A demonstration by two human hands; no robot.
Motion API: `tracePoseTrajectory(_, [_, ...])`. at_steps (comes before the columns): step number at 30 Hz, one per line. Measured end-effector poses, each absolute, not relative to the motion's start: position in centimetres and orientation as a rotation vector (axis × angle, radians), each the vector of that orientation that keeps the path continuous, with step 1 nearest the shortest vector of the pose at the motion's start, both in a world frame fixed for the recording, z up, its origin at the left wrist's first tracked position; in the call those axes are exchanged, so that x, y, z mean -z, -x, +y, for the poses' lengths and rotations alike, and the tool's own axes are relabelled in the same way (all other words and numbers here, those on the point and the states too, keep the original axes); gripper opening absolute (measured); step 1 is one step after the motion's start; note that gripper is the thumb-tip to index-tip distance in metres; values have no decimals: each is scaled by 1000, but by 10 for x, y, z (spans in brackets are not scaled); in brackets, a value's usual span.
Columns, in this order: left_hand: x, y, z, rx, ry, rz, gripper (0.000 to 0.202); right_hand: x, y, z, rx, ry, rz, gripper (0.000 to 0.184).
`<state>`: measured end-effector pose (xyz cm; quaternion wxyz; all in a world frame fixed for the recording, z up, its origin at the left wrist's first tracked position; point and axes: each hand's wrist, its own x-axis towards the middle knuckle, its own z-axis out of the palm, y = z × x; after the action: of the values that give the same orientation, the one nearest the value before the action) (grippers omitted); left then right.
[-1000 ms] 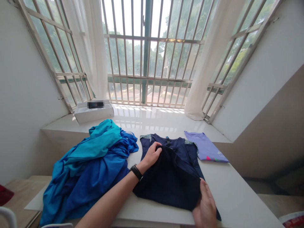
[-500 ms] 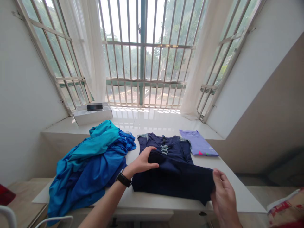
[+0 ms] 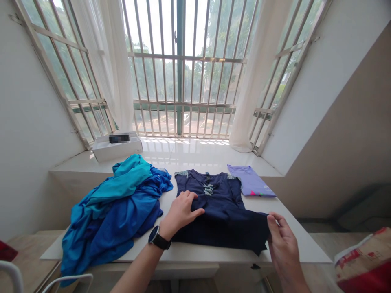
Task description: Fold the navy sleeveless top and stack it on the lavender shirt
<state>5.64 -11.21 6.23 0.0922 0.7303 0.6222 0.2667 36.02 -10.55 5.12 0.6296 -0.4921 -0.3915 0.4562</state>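
A navy blouse [image 3: 214, 221] with patterned shoulder trim and small knotted bows at its neckline lies on the white tabletop, its lower part folded up toward the collar. My left hand [image 3: 182, 211], with a black watch on its wrist, rests on the blouse's left side, thumb apart from the fingers. On the right, my right hand [image 3: 284, 242] pinches the fold's corner between thumb and fingers, pulling it out past the blouse's side. A crumpled heap of blue and teal cloth [image 3: 113, 215] lies left of the blouse. A folded lilac garment [image 3: 251, 181] is at the back right.
The white tabletop [image 3: 293, 236] abuts a glossy window ledge [image 3: 183, 152] under a barred window. A white box [image 3: 117, 151] stands on the ledge at left. A brown and red bag [image 3: 363, 260] is at the lower right, beside the table.
My left hand has settled lower onto the blouse, its fingers flatter. My right hand still grips the corner, which sits slightly lower against the fold. The view has shifted a little.
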Motion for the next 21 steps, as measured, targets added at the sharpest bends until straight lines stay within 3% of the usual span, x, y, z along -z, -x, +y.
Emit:
tracePoseTrajectory(3, [-65,-79,-99,-593,-2268,1909,25,-50,-356,-108,-1040,1137,-914,53])
tracePoseTrajectory(7, [-60,-98,-76,-366,-2230,2030,33,-48,-353,-111,-1008,1164,-945,55])
tracePoseTrajectory(14, [-54,-99,-72,-383,-2222,2088,20,-49,-357,-113,-934,1251,-989,62])
tracePoseTrajectory(16, [-58,-90,-79,-508,-2166,2080,21,-52,-359,-112,-911,1266,-1029,61])
tracePoseTrajectory(21, [-86,-58,-120,-1235,-1862,1952,17,-68,-370,-105,-922,1226,-1195,59])
